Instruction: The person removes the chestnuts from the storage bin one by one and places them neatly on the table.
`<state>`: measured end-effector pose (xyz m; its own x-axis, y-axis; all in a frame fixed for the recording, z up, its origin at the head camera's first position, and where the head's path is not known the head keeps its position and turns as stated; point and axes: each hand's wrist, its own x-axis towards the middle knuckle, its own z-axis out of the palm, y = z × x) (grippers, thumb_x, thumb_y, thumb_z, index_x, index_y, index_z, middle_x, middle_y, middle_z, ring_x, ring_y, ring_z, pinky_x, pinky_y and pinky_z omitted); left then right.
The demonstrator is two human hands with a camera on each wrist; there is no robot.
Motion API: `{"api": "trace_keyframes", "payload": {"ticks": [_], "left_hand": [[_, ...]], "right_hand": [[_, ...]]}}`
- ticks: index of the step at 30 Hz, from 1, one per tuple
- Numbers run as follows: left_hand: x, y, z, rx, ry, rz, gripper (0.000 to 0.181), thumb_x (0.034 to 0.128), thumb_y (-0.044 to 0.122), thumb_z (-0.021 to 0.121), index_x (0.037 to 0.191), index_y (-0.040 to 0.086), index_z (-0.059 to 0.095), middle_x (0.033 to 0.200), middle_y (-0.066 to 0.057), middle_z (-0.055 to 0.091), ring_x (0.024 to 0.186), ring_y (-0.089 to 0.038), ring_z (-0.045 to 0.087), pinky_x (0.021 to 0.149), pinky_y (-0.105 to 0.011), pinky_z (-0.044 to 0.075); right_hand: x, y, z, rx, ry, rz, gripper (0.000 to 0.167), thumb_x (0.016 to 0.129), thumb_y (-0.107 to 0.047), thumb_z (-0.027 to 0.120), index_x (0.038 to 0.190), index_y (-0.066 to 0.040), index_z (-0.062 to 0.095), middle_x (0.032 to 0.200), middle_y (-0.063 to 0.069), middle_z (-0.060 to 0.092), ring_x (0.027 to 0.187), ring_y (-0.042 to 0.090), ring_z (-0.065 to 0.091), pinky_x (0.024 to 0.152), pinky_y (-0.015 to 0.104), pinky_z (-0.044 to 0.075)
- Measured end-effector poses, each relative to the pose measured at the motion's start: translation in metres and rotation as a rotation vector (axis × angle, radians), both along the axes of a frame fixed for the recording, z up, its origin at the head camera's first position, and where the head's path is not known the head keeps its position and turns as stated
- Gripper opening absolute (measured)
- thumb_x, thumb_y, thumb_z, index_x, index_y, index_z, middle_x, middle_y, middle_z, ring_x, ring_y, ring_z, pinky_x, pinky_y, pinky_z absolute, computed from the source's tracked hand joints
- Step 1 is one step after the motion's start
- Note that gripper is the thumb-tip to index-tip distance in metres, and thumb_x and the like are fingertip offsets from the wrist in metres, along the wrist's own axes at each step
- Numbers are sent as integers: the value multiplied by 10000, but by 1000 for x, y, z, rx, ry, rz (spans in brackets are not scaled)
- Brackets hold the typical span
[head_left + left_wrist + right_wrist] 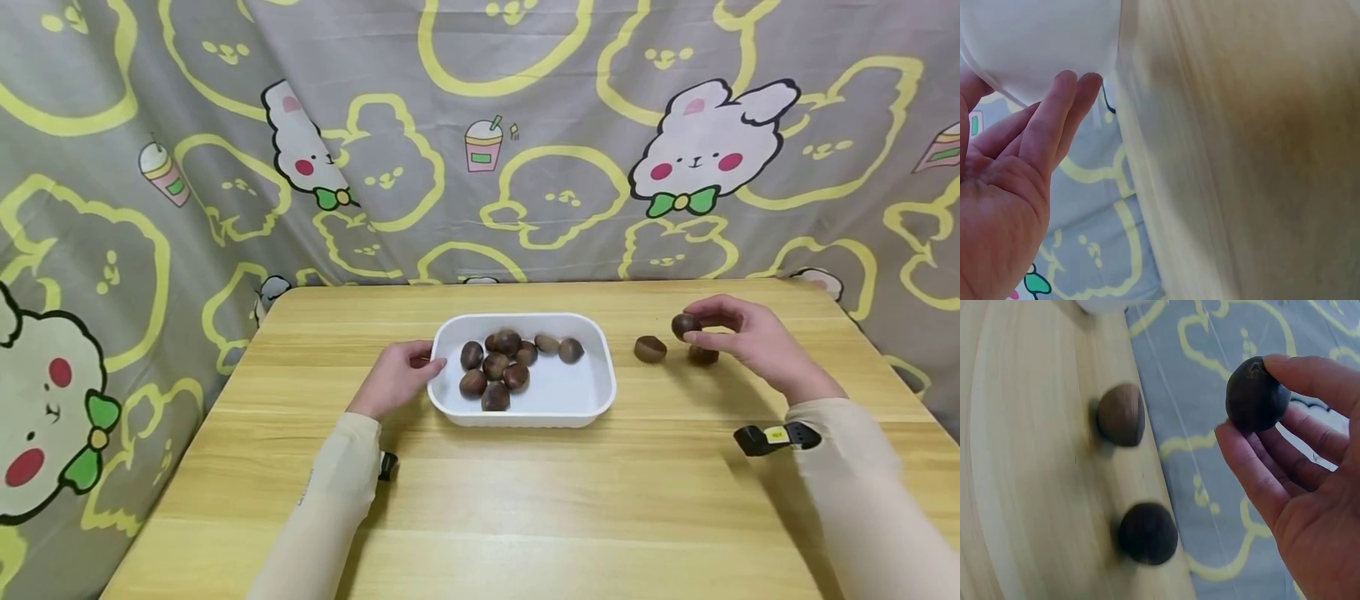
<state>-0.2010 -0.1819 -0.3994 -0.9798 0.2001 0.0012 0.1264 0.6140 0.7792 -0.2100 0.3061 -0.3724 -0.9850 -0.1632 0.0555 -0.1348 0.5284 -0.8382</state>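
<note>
My right hand [746, 337] pinches a dark brown chestnut [1255, 395] between thumb and fingertips, raised above the table. Below it lie two more: a lighter brown chestnut [1122, 415] and a dark chestnut [1147, 533], the latter partly covered by the hand in the head view. A white rectangular tray [555, 421] stands at the middle, with several chestnuts [496, 366] grouped mostly in its left half. At the tray's left end, my left hand [393, 379] grips the wall, thumb at the rim and fingers [1054, 122] against the outside.
The wooden table [517, 517] reaches back to a grey curtain [465, 83] with yellow outlines and rabbit prints. That curtain also hangs along the left and right sides. A black wrist strap [776, 437] sits on the right sleeve.
</note>
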Motion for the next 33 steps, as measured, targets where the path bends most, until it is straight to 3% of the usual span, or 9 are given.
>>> {"api": "trace_keyframes", "payload": {"ticks": [6,15,18,25,33], "left_hand": [[0,2,-2,9,8,3,375,942,192,659,1254,-17,641,1154,-142,672,1039,-251,641,875,-386,504],[0,3,0,20,-1,9,372,941,178,658,1257,-17,638,1155,-148,671,1045,-255,640,873,-382,506],[0,3,-1,19,-6,14,370,940,173,658,1254,-21,639,1152,-153,671,1044,-259,639,870,-381,508],[1,3,-1,15,-7,30,366,939,172,659,1253,-15,642,1158,-149,669,1046,-260,638,872,-381,507],[3,4,1,19,2,29,364,934,169,662,1247,-16,649,1142,-142,678,1034,-256,642,874,-383,505]], "right_hand": [[3,30,-8,22,-1,-37,425,910,-203,719,1251,8,578,1069,-110,662,1001,-17,557,783,122,406],[6,66,-26,-8,-30,-65,387,907,-110,711,1217,59,551,985,-155,673,882,-44,599,732,115,452],[4,71,-30,73,-37,-57,417,910,-135,712,1225,79,542,997,-102,683,871,-59,590,729,108,441],[-2,77,-34,266,-32,-44,449,900,-227,731,1201,71,580,1094,202,648,837,-79,530,702,123,418],[-4,79,-37,353,-38,-35,462,893,-262,735,1182,66,586,1073,210,646,844,27,543,695,186,416]]}}
